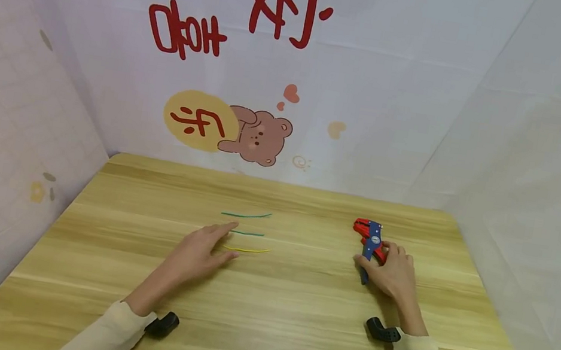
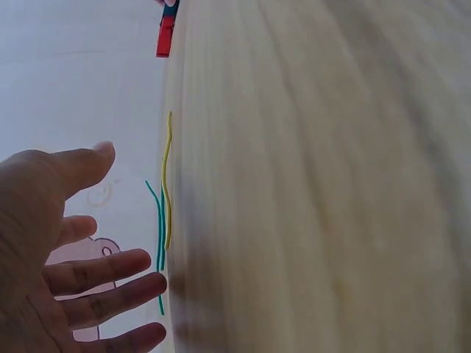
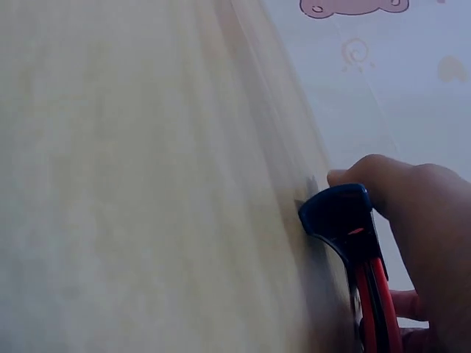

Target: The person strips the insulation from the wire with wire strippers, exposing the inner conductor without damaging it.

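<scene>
Three short wires lie on the wooden table: a green wire point(image 1: 246, 216) farthest back, a shorter green wire point(image 1: 250, 233) in the middle, and a yellow wire point(image 1: 247, 250) nearest. My left hand point(image 1: 201, 251) is over their left ends, fingers spread and holding nothing; its fingers point(image 2: 110, 301) extend beside the green wires in the left wrist view. On the right, a blue and red wire stripper point(image 1: 374, 237) lies with its head pointing away from me. My right hand point(image 1: 395, 271) grips its handles, thumb on the blue side and fingers round the red side.
The wooden table point(image 1: 280, 320) ends at a white cloth backdrop point(image 1: 380, 93) printed with red characters and a bear. White cloth also hangs at the left and right. A black wrist camera point(image 1: 162, 325) is on the left wrist, and another camera point(image 1: 382, 330) on the right.
</scene>
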### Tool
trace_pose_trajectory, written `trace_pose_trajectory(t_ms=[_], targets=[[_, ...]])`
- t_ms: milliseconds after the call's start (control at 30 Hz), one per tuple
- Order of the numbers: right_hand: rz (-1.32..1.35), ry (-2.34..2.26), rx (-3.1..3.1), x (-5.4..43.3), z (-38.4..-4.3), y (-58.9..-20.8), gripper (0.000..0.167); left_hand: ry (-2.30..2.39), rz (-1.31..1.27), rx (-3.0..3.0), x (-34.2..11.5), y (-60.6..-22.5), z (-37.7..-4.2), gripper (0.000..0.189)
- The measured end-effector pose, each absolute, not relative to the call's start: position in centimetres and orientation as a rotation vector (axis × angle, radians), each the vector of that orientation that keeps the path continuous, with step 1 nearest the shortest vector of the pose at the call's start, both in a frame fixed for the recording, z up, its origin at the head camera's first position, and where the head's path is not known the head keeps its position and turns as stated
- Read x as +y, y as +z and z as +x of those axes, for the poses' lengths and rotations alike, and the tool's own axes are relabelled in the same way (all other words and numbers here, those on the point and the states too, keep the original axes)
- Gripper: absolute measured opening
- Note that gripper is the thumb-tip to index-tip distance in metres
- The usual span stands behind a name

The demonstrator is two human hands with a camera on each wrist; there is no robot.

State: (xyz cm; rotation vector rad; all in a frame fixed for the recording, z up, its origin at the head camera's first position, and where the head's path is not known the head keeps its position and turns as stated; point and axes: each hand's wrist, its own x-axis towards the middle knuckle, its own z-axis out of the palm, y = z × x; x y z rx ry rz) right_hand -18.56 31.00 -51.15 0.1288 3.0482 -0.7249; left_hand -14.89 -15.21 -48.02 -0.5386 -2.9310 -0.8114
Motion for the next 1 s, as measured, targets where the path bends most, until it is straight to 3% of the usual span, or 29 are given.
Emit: trace_pose_trajectory(t_ms=[733, 1000], targets=[[0.170, -0.781, 3.059, 30.5, -19.1, -50.5, 0.093, -0.960, -0.642, -2.948, -13.2, -48.7, -16.5, 0.033], [0.181, -0.828, 3.025, 30.7, -19.1, -50.7, 0.093, -1.016, -0.559, -2.998, -12.2, -49.0, -17.0, 0.020]])
